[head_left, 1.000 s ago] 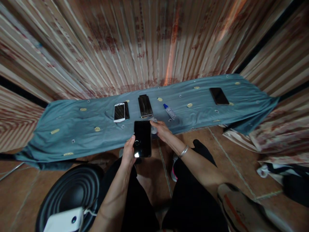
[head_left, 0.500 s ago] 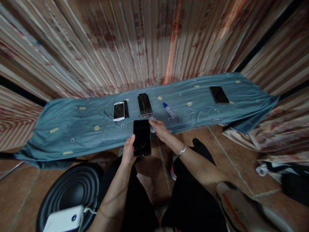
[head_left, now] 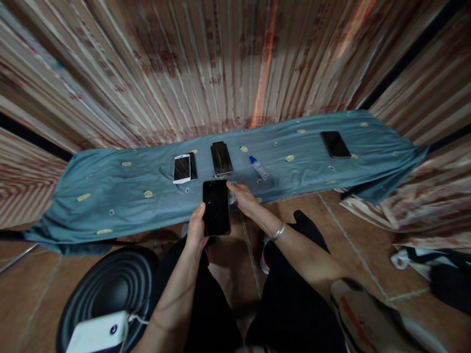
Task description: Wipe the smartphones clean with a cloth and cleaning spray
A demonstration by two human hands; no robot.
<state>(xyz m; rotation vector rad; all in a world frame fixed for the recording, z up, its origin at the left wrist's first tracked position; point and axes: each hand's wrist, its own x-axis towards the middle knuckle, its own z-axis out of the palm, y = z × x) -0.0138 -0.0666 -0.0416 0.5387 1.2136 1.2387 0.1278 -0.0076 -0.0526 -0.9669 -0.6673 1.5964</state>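
Observation:
My left hand (head_left: pixel 197 224) grips a black phone (head_left: pixel 216 208) by its left edge, screen up, in front of the cloth-covered bench. At the phone's top right corner is my right hand (head_left: pixel 242 197), closed with its thumb on the edge. A pale, crumpled cloth (head_left: pixel 232 197) shows under its fingers, mostly hidden by the hand and phone. Just beyond lies a stack of dark phones (head_left: pixel 222 159). Left of that, a white phone (head_left: pixel 181 168) partly covers a darker one (head_left: pixel 193 166). A clear bottle with a blue cap (head_left: pixel 260 169) lies right of the stack.
Another dark phone (head_left: pixel 335 144) rests at the right of the bench's teal cloth (head_left: pixel 147 215). Striped curtains (head_left: pixel 165 73) hang behind. Low on the left, a white power bank (head_left: pixel 97 333) with a cable sits on a round black stool (head_left: pixel 110 279).
The held phone has tilted and risen slightly, and the reflections on its screen have changed. My right hand stays at its top right corner. The view has shifted a little.

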